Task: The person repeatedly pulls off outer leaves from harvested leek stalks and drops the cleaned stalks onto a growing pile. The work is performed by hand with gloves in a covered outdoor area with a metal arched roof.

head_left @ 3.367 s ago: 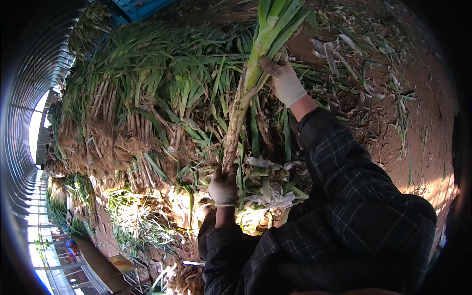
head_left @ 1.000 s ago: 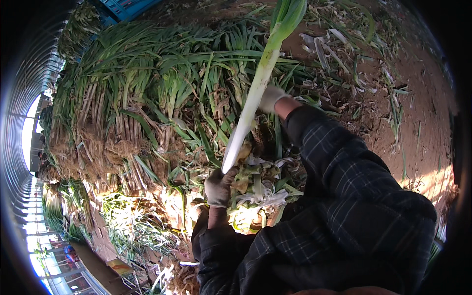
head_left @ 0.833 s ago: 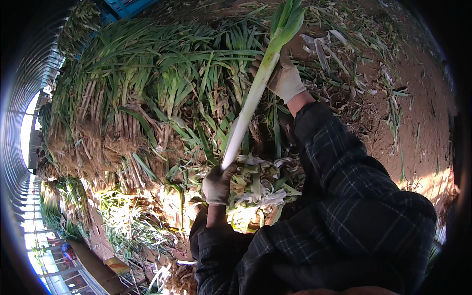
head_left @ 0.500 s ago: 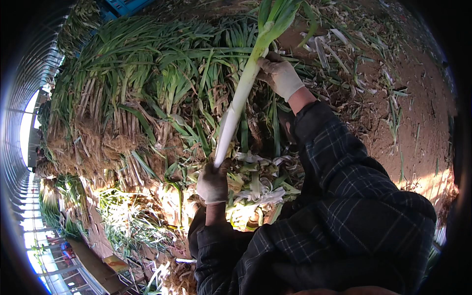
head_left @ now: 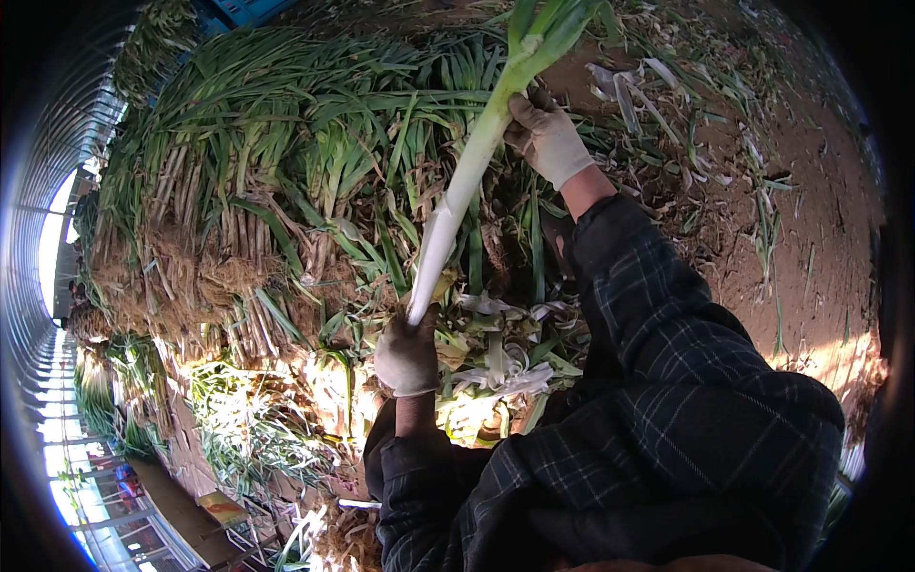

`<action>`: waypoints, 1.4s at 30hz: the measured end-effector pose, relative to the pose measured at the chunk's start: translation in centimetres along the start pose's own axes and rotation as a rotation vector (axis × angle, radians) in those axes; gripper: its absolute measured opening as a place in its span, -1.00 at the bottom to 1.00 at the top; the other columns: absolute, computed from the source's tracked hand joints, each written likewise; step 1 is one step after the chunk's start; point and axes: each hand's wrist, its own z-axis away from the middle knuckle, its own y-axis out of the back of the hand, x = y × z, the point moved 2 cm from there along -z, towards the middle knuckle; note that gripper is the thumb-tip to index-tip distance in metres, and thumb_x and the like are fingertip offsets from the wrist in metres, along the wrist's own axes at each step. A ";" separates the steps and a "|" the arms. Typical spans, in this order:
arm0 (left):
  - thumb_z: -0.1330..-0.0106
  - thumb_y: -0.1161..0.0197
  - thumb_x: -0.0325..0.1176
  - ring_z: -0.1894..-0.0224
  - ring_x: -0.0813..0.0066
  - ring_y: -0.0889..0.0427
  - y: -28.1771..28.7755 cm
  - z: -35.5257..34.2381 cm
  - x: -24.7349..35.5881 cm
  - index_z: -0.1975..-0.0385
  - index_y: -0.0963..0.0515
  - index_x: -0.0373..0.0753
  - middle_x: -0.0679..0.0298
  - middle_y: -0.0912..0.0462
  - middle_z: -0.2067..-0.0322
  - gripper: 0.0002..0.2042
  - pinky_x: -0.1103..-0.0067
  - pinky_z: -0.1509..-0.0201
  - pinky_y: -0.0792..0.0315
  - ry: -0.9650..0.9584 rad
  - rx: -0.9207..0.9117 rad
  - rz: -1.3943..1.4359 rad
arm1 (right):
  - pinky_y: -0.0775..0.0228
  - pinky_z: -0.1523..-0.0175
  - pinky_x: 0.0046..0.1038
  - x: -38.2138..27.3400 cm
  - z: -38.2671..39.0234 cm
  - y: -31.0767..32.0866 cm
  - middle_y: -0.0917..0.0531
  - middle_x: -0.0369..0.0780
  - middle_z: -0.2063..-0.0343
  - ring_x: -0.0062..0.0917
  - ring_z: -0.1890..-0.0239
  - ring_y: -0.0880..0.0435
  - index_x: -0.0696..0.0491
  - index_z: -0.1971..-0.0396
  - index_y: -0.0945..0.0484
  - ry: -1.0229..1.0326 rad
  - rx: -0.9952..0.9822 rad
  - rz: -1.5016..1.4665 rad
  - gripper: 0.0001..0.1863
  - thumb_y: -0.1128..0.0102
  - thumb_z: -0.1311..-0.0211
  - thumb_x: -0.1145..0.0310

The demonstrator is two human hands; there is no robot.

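Slanting across the middle is one long leek [head_left: 464, 191], with a bare white shank and green leaves at its upper end. My left hand [head_left: 407, 355], in a pale glove with dark, dirty fingertips, is closed around its root end. Higher up, where white turns to green, my right hand [head_left: 553, 138] grips the stalk between thumb and fingers; it wears a matching glove. A thin edge of skin shows partway down the white shank. Beneath the leek lie peeled leaf scraps [head_left: 505, 367].
To the left lies a broad pile of unpeeled leeks [head_left: 257, 191] with matted roots. A blue crate [head_left: 243, 11] stands at the top. Scraps [head_left: 658, 105] litter the brown soil [head_left: 801, 267] on the right. More leeks [head_left: 95, 381] lie at the lower left.
The leek and both hands have shifted slightly, the left hand a little leftward and up. Both grips stay in place along the stalk.
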 end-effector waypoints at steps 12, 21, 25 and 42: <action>0.00 -0.41 0.25 0.44 0.15 -0.65 0.6 -0.6 -0.4 0.46 -0.61 -0.24 0.15 -0.66 0.50 -0.44 0.31 0.29 -0.48 0.259 -0.084 0.127 | -0.47 0.01 -0.34 5.3 5.8 -4.4 -0.66 -0.19 0.41 -0.46 0.23 -0.66 -0.06 0.20 -0.63 -0.419 -0.921 1.724 -0.73 -0.28 -0.19 0.12; 0.08 -0.48 0.21 0.47 0.16 -0.66 0.5 -0.5 0.2 0.51 -0.62 -0.20 0.20 -0.68 0.52 -0.48 0.32 0.36 -0.49 0.137 0.015 -0.023 | -0.47 0.06 -0.17 0.8 -2.1 3.9 -0.60 -0.34 0.18 -0.41 0.17 -0.61 -0.16 0.00 -0.50 -0.168 0.186 -0.031 -0.55 -0.29 -0.21 -0.06; 0.10 -0.53 0.13 0.52 0.22 -0.68 0.7 -0.7 0.8 0.50 -0.64 -0.20 0.22 -0.67 0.56 -0.52 0.32 0.43 -0.52 0.100 0.083 -0.017 | -0.49 0.11 -0.26 0.4 -1.4 4.1 -0.62 -0.28 0.20 -0.38 0.16 -0.61 -0.11 0.09 -0.52 -0.182 0.186 -0.134 -0.67 -0.29 -0.22 0.09; 0.06 -0.59 -0.05 0.36 0.47 -0.65 -0.2 -0.4 0.2 0.34 -0.56 -0.28 0.25 -0.70 0.40 -0.53 0.51 0.23 -0.50 0.296 -0.107 0.123 | -0.53 -0.07 -0.09 1.4 0.6 0.2 -0.60 -0.16 0.05 -0.27 -0.05 -0.60 0.00 -0.01 -0.46 -0.175 -0.162 -0.158 -0.55 -0.33 -0.22 0.10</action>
